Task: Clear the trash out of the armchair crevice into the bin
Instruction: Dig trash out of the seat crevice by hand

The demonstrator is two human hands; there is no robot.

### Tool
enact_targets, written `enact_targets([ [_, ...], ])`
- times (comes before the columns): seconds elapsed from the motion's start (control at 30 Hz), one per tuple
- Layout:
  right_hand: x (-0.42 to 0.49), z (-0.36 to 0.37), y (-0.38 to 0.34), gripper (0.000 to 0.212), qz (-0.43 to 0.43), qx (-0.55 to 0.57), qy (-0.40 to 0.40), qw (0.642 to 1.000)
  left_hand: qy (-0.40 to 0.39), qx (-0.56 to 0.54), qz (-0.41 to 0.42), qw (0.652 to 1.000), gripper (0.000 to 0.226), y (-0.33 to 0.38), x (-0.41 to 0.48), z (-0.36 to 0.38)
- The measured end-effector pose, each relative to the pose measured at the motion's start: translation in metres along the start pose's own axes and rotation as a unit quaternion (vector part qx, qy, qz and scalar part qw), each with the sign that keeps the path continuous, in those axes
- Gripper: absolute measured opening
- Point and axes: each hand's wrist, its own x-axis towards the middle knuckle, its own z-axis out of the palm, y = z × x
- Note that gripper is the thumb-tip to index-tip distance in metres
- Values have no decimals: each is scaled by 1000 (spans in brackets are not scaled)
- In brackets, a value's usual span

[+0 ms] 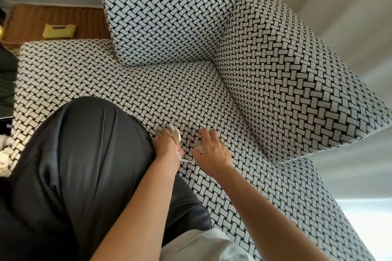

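Here, beside the dark-trousered knee (84,154), the left hand (166,146) gripped crumpled white paper (175,133) over the armchair seat (169,91). Just right of it, the right hand (214,152) pinched a smaller paper scrap (197,146) with curled fingers (204,133).

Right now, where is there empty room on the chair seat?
The seat is bare between the back cushion, the armrest and the knee. Crowded at the front: left hand gripping paper, right hand pinching a scrap.
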Motion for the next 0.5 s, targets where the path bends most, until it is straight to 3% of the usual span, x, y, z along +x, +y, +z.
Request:
enact_targets([
  [0.17,-6,17,4,50,-68,-109,38,991,-10,-12,11,1000,31,8,-5,-4],
  [0.27,0,36,11,39,-126,-162,95,974,-26,2,-3,1000,33,24,-1,-4],
  [0.37,5,43,15,15,-210,-106,159,959,-32,43,17,998,34,39,-6,-9],
  [0.5,21,32,5,38,-142,60,205,967,-135,90,29,986,16,57,-18,-15],
])
